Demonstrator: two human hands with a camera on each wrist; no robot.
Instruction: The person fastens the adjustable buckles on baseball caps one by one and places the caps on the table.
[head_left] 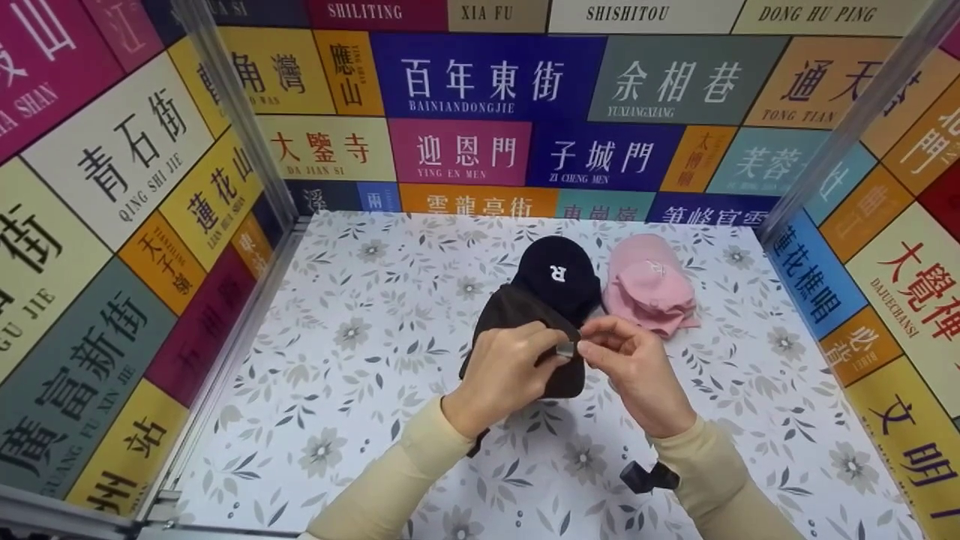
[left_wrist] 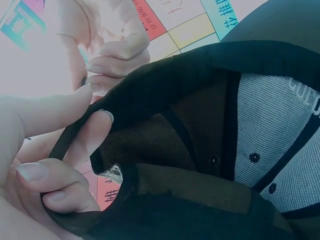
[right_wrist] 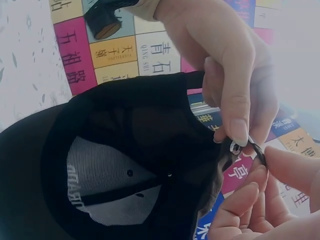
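Note:
A dark brown baseball cap (head_left: pixel 517 311) is held up in front of me, its lined inside showing in both wrist views. My left hand (head_left: pixel 514 367) grips the cap's back strap (left_wrist: pixel 62 142), fingers curled round it beside the rear opening. Close to the left thumb is a small metal buckle (right_wrist: pixel 235 146). With thumb and fingertips, my right hand (head_left: pixel 634 375) pinches the dark strap end (right_wrist: pixel 259 155) by the buckle. Whether the strap runs through the buckle is hard to tell.
Behind the held cap lies a navy cap (head_left: pixel 555 262) with a white R. To its right sits a pink cap (head_left: pixel 651 281). All are over a white floral-patterned table (head_left: pixel 352 390), enclosed by colourful sign-printed walls (head_left: pixel 480 75).

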